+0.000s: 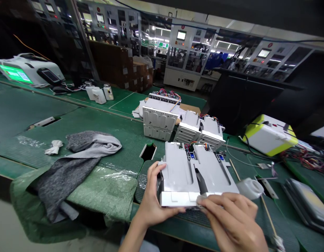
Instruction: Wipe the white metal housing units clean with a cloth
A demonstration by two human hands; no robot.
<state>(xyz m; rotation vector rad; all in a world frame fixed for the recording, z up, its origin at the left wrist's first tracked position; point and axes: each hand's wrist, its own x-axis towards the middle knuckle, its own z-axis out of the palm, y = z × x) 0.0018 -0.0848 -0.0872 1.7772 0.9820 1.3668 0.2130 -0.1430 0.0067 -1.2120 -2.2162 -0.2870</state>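
Observation:
A grey, two-bay plastic and metal housing [177, 168] sits at the front edge of the green bench, with wires and blue connectors along its far side. My left hand [151, 199] grips its near left corner, fingers on the side wall and thumb under the white front face [174, 198]. My right hand [232, 217] is closed in a pinch at the middle of that front face. Between its fingertips is a small whitish wad [201, 200], perhaps cloth or tissue, pressed against the edge. Similar housings [160, 119] stand just behind, some stacked.
On the left lie a grey cloth [90, 150], a crumpled white tissue [54, 147] and green bubble wrap [106, 189]. A white bottle [249, 188] and a thin stick [268, 213] are at right. Farther back stand small bottles [98, 94] and a yellow-white device [269, 134].

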